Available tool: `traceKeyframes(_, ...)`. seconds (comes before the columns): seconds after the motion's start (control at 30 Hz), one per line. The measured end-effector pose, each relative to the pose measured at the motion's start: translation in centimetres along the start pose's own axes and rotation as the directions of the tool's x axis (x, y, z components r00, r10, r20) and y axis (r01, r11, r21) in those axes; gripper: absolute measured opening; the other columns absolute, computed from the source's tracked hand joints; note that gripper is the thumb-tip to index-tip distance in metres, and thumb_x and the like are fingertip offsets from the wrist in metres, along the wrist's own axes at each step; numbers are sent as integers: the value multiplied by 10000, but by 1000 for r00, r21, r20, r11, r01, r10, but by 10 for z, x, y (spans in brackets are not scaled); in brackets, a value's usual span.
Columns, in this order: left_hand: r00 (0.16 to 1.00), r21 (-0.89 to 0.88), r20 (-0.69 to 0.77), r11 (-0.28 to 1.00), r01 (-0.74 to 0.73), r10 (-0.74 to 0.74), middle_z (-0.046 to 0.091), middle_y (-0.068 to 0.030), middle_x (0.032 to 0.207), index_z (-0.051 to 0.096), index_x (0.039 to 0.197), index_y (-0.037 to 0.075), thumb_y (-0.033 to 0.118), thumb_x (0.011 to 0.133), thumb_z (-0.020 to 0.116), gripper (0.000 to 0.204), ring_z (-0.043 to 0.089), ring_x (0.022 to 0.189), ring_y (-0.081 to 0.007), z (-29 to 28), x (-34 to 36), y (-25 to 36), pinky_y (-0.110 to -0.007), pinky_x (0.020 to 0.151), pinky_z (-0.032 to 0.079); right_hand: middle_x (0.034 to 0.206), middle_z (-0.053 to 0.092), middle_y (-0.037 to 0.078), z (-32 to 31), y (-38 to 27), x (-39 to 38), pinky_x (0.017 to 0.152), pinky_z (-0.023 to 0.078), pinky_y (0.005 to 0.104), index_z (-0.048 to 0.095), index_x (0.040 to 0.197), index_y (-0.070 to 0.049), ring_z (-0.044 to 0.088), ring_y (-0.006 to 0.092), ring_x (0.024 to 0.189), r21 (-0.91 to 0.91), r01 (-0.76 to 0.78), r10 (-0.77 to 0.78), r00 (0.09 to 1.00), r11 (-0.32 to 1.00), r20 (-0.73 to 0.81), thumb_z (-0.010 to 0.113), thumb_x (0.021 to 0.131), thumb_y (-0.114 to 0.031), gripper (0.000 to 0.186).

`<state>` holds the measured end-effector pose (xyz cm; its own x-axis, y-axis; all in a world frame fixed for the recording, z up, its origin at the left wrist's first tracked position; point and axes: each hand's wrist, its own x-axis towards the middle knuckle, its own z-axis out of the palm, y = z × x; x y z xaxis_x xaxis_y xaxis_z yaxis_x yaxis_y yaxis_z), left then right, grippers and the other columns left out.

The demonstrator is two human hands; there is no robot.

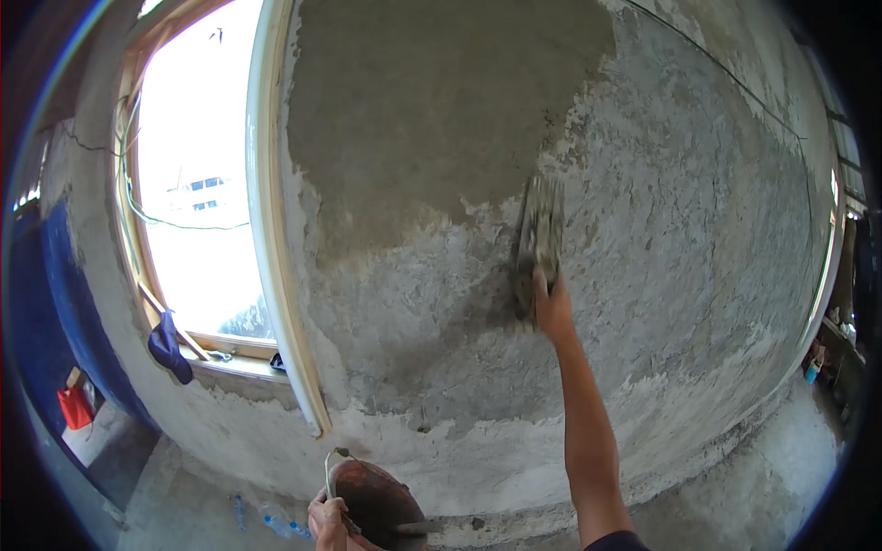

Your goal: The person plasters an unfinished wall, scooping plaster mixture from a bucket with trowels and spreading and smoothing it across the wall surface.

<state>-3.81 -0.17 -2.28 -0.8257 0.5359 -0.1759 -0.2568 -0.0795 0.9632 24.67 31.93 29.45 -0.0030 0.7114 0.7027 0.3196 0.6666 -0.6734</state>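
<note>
My right hand [552, 308] is closed round a plastering trowel [540, 220] coated in grey mortar. Motion blurs the trowel's blade, which lies at the wall [661, 248] just below the edge of a darker, smooth patch of wet plaster [432, 101]. Around and under the blade the wall is rough, lighter grey. Low at the front, my left hand [327, 522] grips a reddish bucket [352, 473] at its left side, by the handle. A grey stick-like piece [413, 528] shows at the bucket's right edge; the bucket's contents are too dark to make out.
Left of the plaster stands a wooden window frame [308, 386], with a dark blue cap [169, 347] hanging at its sill. Plastic bottles [276, 522] lie on the floor. A red container [75, 407] stands far left. A thin cable [726, 69] crosses the upper right wall.
</note>
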Motion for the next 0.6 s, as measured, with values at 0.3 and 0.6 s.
traceKeyframes(0.3,996,-89,85,996,-10,18,628,-34,770,674,984,-42,-95,518,483,506,527,576,-135,3,12,-3,-222,471,399,931,637,249,-50,42,-86,808,457,385,598,1003,111,610,299,927,-42,-270,251,934,962,-254,563,899,-293,418)
traceKeyframes(0.6,997,-76,75,997,9,-3,627,-26,746,679,987,-31,-88,512,500,511,523,570,-123,4,3,-14,-229,454,391,1032,636,275,-123,-73,150,846,469,420,574,1171,73,621,385,972,-375,111,-291,834,920,-468,541,835,-465,635)
